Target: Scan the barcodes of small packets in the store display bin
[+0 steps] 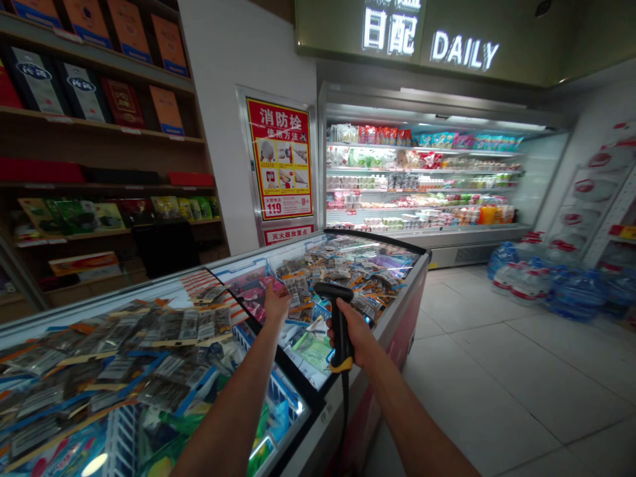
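My right hand [360, 334] is wrapped round the grip of a black barcode scanner [340, 331] with a yellow-orange butt. Its cable hangs down past the freezer's front edge. Farther left, my left hand [277, 303] is closed at the edge of a pink packet [252, 295]; the fingertips are partly hidden. Both hands are above a chest freezer [420, 278] with glass lids. Many small flat packets with barcode labels [114, 351] are spread over the left part, and more small packets [342, 265] surround the scanner's head.
Shelves of boxes and bags [124, 119] stand at the left. A lit open fridge [422, 172] lines the back, beside a red fire-hydrant poster [281, 159]. Large blue water bottles [576, 295] sit on the tiled floor [487, 358] at the right.
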Tool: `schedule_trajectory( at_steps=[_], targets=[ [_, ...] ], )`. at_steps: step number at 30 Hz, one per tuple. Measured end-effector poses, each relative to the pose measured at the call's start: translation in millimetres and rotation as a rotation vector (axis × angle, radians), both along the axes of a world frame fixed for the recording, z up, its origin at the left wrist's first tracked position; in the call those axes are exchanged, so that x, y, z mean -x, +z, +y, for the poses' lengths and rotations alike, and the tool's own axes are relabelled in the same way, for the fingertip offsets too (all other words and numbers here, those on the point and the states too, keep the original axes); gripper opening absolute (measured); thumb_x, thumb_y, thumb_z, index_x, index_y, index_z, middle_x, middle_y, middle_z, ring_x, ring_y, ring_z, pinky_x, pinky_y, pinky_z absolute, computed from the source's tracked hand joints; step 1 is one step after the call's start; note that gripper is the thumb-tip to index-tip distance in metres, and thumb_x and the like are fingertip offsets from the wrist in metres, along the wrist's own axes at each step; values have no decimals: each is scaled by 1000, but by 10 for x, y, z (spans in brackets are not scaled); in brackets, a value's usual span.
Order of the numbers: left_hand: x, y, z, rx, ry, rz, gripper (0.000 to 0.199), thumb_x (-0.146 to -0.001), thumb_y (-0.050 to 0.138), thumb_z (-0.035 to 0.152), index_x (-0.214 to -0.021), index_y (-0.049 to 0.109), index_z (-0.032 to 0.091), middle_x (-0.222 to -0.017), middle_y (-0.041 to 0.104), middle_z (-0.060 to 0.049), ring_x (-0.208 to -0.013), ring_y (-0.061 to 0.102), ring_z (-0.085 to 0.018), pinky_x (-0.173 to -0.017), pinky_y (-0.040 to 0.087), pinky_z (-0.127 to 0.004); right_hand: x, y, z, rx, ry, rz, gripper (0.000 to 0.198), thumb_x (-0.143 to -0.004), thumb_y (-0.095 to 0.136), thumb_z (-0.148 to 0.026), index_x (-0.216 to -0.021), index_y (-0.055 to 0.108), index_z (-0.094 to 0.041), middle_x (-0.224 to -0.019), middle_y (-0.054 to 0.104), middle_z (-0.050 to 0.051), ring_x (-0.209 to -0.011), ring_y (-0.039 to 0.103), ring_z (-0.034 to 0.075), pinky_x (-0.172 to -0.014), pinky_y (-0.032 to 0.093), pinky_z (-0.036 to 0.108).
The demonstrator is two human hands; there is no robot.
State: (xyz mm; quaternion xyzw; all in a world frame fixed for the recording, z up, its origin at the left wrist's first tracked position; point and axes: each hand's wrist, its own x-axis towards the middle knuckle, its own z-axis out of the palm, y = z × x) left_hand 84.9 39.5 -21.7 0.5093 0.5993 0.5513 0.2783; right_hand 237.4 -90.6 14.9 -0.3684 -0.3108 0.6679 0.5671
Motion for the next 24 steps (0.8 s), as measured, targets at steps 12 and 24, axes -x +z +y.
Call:
schedule_trajectory(
  at_steps=[12, 24],
  targets=[
    [114, 40, -14, -1, -74, -29, 71, -70, 47, 2, -131, 22, 27, -108, 61, 0, -91, 59, -14, -67, 50, -24, 51, 114, 18, -55, 48, -1, 35, -65, 56, -50, -75, 52, -17, -49, 54, -4, -36, 46, 8, -33, 38, 19],
    [475, 170, 17, -20, 159, -39, 67, -66, 48, 6, -129, 28, 21, -109, 60, -3, -95, 57, -16, -76, 48, -27, 81, 178, -32, -58, 59, 1, 32, -66, 56, -47, -74, 50, -17, -48, 53, -3, -36, 47, 8, -33, 38, 19]
  ],
)
